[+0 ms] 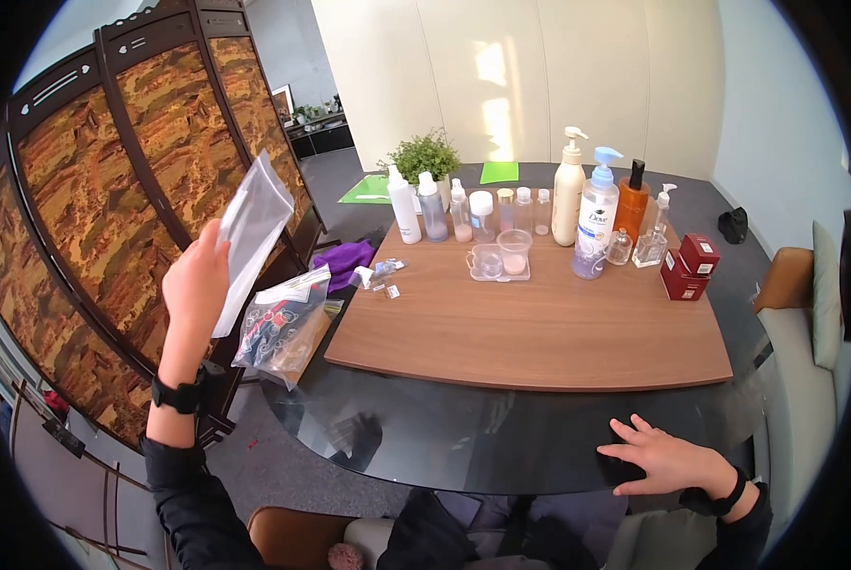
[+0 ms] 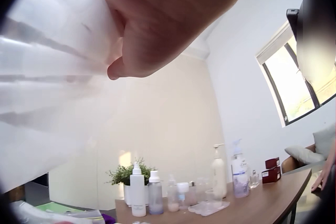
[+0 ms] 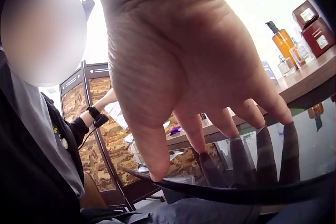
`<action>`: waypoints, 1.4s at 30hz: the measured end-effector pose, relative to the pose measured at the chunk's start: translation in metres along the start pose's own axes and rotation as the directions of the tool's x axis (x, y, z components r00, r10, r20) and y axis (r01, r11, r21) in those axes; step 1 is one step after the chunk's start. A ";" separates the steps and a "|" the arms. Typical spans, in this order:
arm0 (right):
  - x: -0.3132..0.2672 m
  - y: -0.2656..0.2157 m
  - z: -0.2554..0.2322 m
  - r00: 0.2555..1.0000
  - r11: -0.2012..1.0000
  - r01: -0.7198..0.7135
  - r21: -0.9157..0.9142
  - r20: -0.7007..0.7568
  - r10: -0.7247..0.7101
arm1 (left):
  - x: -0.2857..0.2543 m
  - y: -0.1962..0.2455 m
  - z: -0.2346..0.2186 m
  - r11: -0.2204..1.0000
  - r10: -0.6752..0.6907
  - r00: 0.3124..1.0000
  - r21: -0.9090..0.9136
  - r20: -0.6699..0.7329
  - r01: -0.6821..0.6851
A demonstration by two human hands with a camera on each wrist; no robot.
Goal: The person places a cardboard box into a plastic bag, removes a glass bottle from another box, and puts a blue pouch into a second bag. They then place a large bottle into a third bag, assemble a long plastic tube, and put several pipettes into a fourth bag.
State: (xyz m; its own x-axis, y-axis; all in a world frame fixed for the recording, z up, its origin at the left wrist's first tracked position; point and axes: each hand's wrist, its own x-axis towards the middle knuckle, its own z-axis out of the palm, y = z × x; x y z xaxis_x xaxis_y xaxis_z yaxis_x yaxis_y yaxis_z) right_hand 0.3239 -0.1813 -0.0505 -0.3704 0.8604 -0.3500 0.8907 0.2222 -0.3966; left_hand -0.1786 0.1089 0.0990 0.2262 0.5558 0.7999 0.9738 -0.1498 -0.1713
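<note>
My left hand (image 1: 197, 275) is raised at the left and pinches a translucent plastic bag (image 1: 257, 228), which hangs flat beside it. In the left wrist view the bag (image 2: 47, 87) spreads out from the thumb and fingers of the hand (image 2: 157, 24). Below it, a filled clear bag (image 1: 283, 328) with dark and coloured contents lies at the table's left edge, next to purple cloth (image 1: 344, 261). My right hand (image 1: 668, 459) has its fingers spread, fingertips down at the black glass edge; the right wrist view shows the palm (image 3: 184, 61) over the glass (image 3: 252, 166).
On the wooden board (image 1: 530, 328) stand several small bottles (image 1: 432, 209), a clear tray with cups (image 1: 499, 264), a cream pump bottle (image 1: 568, 199), a Dove bottle (image 1: 596, 223), an amber bottle (image 1: 631, 209) and dark red boxes (image 1: 685, 275). Behind is a potted plant (image 1: 423, 157); a folding screen (image 1: 169, 123) stands left.
</note>
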 end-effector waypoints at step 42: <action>0.004 -0.008 -0.004 0.999 0.999 -0.024 0.045 -0.030 0.026 | -0.001 -0.023 0.057 0.779 0.184 0.782 -0.574 0.595 0.253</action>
State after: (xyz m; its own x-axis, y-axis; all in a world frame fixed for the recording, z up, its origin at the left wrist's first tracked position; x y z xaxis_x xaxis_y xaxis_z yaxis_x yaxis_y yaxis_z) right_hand 0.3161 -0.1781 -0.0453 -0.3396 0.8790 -0.3348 0.8866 0.1803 -0.4260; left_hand -0.2001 0.1589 0.0696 0.3706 0.8939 0.2523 0.8018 -0.4450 0.3989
